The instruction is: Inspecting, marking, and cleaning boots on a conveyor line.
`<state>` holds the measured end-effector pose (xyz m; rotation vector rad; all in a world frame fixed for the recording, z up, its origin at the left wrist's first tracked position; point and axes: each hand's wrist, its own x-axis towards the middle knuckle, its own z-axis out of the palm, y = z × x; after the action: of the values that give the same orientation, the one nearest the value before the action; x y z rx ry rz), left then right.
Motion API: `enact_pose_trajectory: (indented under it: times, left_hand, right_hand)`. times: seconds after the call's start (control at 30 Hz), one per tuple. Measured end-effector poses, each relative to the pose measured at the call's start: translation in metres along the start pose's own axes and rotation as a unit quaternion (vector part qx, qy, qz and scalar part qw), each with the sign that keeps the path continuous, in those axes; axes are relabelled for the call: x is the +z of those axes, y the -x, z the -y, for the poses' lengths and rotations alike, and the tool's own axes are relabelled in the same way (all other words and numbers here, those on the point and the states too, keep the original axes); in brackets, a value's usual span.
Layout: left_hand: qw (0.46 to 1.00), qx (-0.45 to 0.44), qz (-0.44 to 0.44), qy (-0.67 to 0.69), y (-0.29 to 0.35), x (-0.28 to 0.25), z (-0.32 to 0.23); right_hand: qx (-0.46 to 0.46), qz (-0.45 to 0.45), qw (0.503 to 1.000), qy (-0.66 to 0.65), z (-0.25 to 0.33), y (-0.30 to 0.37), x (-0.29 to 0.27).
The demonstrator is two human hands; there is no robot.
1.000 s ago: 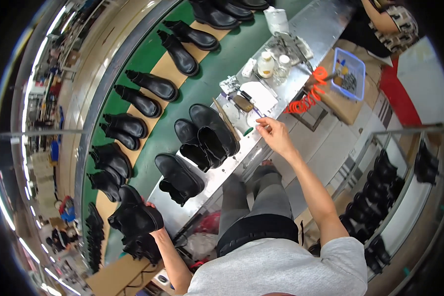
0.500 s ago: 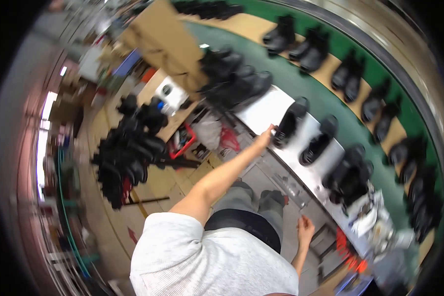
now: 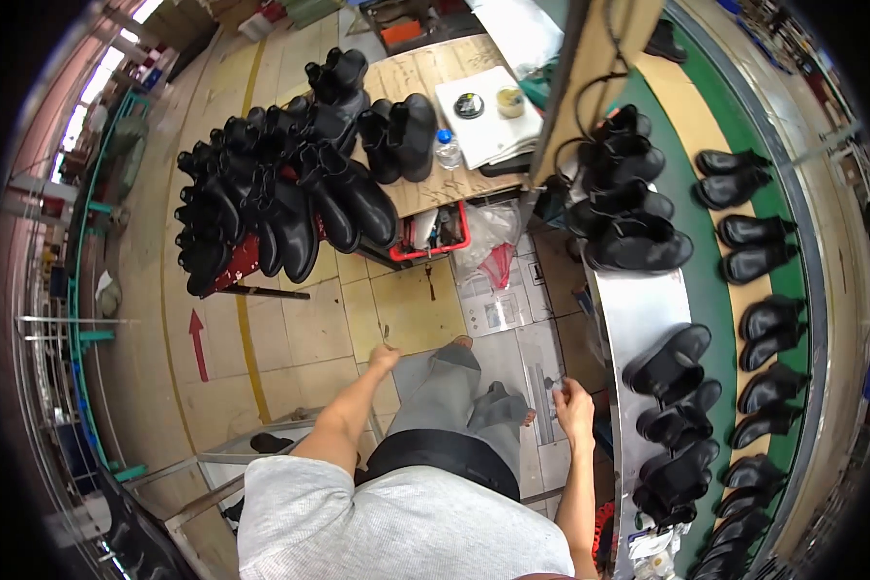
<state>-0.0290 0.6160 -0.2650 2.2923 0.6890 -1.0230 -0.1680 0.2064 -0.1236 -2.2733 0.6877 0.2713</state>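
My left hand (image 3: 385, 359) hangs over the tiled floor to the left of my legs. Its fingers are closed, and a small thin thing pokes up from them, too small to name. My right hand (image 3: 575, 406) is held beside the metal-topped bench edge, fingers curled together. Something tiny may sit at its fingertips; I cannot make it out. The closest thing to it on the bench is a black shoe (image 3: 669, 363), with several more black shoes behind and in front of it. Neither hand touches a shoe.
A rack (image 3: 290, 293) crowded with black boots stands ahead on the left. Beside it, a wooden table (image 3: 445, 60) bears a bottle (image 3: 448, 150) and a white pad. Underneath sits a red basket (image 3: 466, 224). Pairs of shoes line the green conveyor (image 3: 710, 280) at right.
My view has swung left, bringing the boot rack and table nearer the middle. My left hand has come away from the shoes on the bench and is now over the floor.
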Motion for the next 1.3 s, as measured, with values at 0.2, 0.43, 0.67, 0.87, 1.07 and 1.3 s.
enact_pose_trajectory:
  times: [0.2,0.43,0.67,0.87,1.07,1.3]
  left_hand:
    - [0.974,0.0,0.027,0.226,-0.041,-0.033,-0.056]
    - [0.969,0.072,0.125,0.199,-0.115,0.019,-0.088]
    - [0.939,0.067,0.23,0.247,-0.094,0.081,-0.082]
    - [0.949,-0.023,0.214,0.232,-0.073,0.069,0.033]
    - [0.966,-0.053,0.179,0.179,-0.068,0.035,0.06]
    - [0.949,0.05,0.231,0.211,-0.051,0.044,-0.035]
  right_hand:
    - [-0.056,0.105,0.993,-0.005,0.087,-0.099,0.052]
    - [-0.111,0.023,0.983,-0.146,0.09,-0.237,0.182]
    - [-0.099,-0.133,0.985,-0.039,0.084,-0.403,0.217]
    - [0.058,-0.077,0.995,0.033,0.093,-0.416,0.237]
    - [0.103,-0.097,0.748,-0.648,0.106,-0.317,0.209]
    - [0.116,-0.043,0.569,-0.813,0.056,-0.225,0.136]
